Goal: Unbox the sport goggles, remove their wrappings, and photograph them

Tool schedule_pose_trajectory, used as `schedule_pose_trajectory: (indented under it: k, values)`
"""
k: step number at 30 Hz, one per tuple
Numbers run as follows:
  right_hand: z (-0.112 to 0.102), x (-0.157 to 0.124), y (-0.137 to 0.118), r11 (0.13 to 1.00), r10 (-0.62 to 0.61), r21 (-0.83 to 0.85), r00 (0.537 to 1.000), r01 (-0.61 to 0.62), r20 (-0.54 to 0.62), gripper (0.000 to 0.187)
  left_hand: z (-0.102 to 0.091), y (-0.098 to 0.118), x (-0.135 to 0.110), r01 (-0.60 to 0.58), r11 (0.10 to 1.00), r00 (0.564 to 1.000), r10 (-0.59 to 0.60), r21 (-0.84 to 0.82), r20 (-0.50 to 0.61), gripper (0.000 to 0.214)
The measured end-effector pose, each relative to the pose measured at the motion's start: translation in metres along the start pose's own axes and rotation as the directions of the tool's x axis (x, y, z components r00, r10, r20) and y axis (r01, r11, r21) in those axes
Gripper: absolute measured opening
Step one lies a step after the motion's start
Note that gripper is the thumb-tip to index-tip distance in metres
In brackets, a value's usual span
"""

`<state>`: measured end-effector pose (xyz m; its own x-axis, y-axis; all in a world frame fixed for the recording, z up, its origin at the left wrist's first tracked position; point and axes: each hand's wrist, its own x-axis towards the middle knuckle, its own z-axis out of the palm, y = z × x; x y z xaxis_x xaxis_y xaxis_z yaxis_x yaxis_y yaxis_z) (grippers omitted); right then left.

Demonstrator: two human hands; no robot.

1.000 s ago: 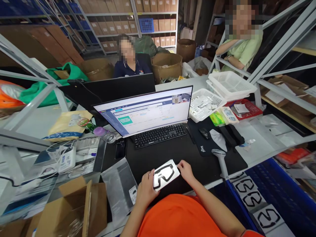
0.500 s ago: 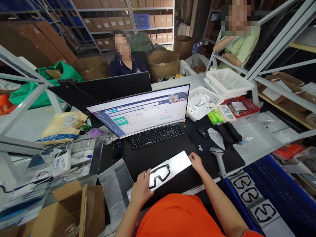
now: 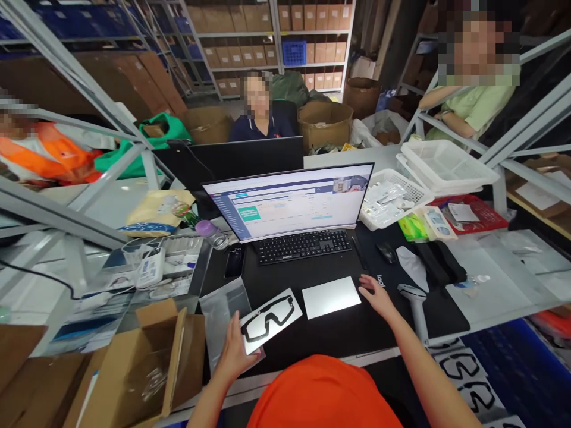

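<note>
Head view: I count one goggle-printed white slab [image 3: 269, 321], its left end gripped by the left hand [image 3: 233, 351], and one plain slab [image 3: 331, 298] on the black mat [image 3: 279, 278] beside the empty, spread right hand [image 3: 375, 295]. Beyond: one keyboard [image 3: 306, 245], one lit monitor [image 3: 289, 205].

"logi" on the dark mouse pad [image 3: 391, 272]

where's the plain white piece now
In the head view, the plain white piece lies on the mat, right of the goggle-marked piece and left of the right hand.
</note>
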<state>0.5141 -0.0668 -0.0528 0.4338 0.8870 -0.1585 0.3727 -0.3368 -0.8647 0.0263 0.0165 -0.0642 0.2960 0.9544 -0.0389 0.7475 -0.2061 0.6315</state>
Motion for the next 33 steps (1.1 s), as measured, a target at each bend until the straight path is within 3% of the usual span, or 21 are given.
schedule_pose_trajectory:
  k: [2,5,7,9,15,18,20,24,29,33]
  values:
    - [-0.006,0.003,-0.012,0.990,-0.115,-0.061,0.985,0.123,0.131,0.083,0.005,-0.006,-0.003,0.030,0.997,1.000,-0.030,-0.072,-0.002,0.123]
    - [0.001,0.008,-0.032,0.896,-0.228,-0.270,0.889,0.351,0.397,0.122,0.008,-0.006,0.000,0.025,0.995,1.000,-0.023,-0.096,0.016,0.115]
    - [0.012,0.010,-0.043,0.822,-0.210,-0.376,0.842,0.427,0.496,0.128,0.007,-0.002,0.004,0.012,0.995,1.000,-0.011,-0.103,0.005,0.109]
    - [0.022,0.013,-0.051,0.787,-0.202,-0.416,0.827,0.456,0.524,0.120,0.003,0.002,0.006,-0.003,0.995,1.000,0.000,-0.103,-0.021,0.103]
    - [0.030,0.020,-0.058,0.767,-0.253,-0.425,0.836,0.480,0.487,0.097,-0.038,0.021,0.011,-0.034,0.997,0.986,0.023,-0.064,-0.168,0.095]
    - [0.033,0.020,-0.059,0.768,-0.252,-0.441,0.853,0.463,0.458,0.097,-0.062,0.044,0.023,-0.121,0.989,0.968,0.135,0.080,-0.210,0.094]
    - [0.034,0.017,-0.061,0.767,-0.256,-0.448,0.859,0.460,0.444,0.096,-0.071,0.063,0.034,-0.162,0.975,0.966,0.188,0.150,-0.177,0.098]
    - [0.032,0.005,-0.068,0.760,-0.278,-0.458,0.868,0.460,0.411,0.092,-0.066,0.092,0.053,-0.155,0.976,0.977,0.175,0.151,-0.126,0.110]
    - [0.029,-0.025,-0.068,0.704,-0.386,-0.504,0.865,0.501,0.321,0.084,-0.054,0.100,0.058,-0.281,0.957,0.959,0.283,0.071,-0.016,0.113]
    - [0.034,-0.050,-0.052,0.574,-0.568,-0.589,0.795,0.569,0.213,0.085,-0.062,0.096,0.060,-0.320,0.947,0.947,0.318,0.035,0.051,0.113]
